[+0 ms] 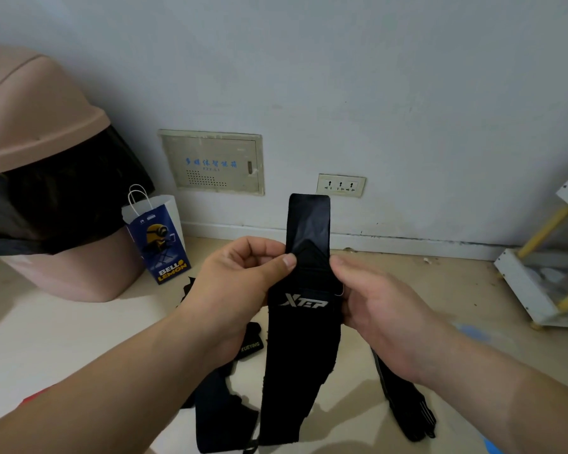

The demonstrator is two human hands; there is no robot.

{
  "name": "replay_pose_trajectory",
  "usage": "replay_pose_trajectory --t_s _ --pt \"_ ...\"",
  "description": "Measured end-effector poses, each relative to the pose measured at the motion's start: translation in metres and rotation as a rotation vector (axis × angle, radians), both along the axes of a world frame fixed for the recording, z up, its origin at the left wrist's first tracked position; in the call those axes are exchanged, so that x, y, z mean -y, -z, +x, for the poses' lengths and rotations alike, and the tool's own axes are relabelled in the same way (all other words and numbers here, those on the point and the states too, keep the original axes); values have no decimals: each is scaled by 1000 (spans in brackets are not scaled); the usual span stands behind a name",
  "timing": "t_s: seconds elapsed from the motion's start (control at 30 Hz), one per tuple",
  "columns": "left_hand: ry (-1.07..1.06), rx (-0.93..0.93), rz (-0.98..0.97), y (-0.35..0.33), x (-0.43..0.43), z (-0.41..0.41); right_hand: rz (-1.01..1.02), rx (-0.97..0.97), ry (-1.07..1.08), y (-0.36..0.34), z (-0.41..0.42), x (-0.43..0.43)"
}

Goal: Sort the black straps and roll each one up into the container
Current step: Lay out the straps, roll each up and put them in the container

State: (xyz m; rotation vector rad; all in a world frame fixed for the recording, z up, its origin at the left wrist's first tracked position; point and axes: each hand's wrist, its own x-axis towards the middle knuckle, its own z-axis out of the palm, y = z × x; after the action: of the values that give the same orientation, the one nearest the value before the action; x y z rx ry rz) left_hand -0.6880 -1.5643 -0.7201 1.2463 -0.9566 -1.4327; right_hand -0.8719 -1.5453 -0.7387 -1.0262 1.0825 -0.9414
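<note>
L hand (243, 273) & R hand (377, 303) both pinch the strap (300, 348) near its top end, prob. to keep it flat for rolling; other straps (404, 398) lie on the floor (79, 339).

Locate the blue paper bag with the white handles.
In the head view, the blue paper bag stands on the floor left of centre, near the wall, just right of the pink bin and below-left of the beige wall panel.

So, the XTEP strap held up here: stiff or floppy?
Probably floppy: the XTEP strap hangs limp below the left hand and right hand. Its top end stands upright unsupported, so seemingly stiffer there. Likely light: pinches alone hold it.
</note>
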Motion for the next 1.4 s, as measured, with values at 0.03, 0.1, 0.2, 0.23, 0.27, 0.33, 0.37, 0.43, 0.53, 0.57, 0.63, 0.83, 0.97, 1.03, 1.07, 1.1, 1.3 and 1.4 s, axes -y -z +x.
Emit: replay_pose_trajectory --t_s 0.03,0.1,0.2,0.23,0.27,0.33,0.37,0.43,0.53,0.57,0.63,0.83,0.97,1.03,1.07,1.1,1.3,1.4 --pt "-12 32 -8 1 1 1 -43 -64 9 1 3 -1" --pt "-28 103 -25 3 3 5 -117 -139 25 3 8 -4" --pt "-3 176 -35 5 4 7 -147 -170 41 5 11 -5" --pt "11 211 -45 7 4 8 -145 -178 54 4 11 -5" --pt "31 256 -64 9 4 7 -133 -177 68 4 9 -4" --pt "96 364 -102 12 4 5 -93 -154 85 1 7 -1" --pt "147 405 -114 12 2 3 -73 -138 91 0 7 -1" --pt "266 452 -127 15 -1 -1 -43 -109 112 -1 8 1" --pt "369 590 -162 21 -7 -10 -6 -89 143 -2 10 2" --pt "382 634 -173 23 -9 -13 2 -89 146 -2 11 1" --pt "369 667 -179 24 -10 -15 1 -101 131 -1 12 0" --pt "302 761 -277 19 -12 -15 -8 -167 118 3 12 2" --pt "279 612 -220 19 -15 -22 4 -77 209 -3 14 6" --pt "282 418 -67 20 -14 -23 -14 -8 307 -11 12 11" --pt "310 333 2 21 -14 -25 -29 15 359 -14 10 13" --pt "350 263 51 22 -14 -27 -42 30 398 -17 8 16" --pt "258 283 9 32 -14 -43 62 62 388 -13 -1 28" --pt "188 313 -30 33 -8 -45 155 -43 187 -9 -3 26"
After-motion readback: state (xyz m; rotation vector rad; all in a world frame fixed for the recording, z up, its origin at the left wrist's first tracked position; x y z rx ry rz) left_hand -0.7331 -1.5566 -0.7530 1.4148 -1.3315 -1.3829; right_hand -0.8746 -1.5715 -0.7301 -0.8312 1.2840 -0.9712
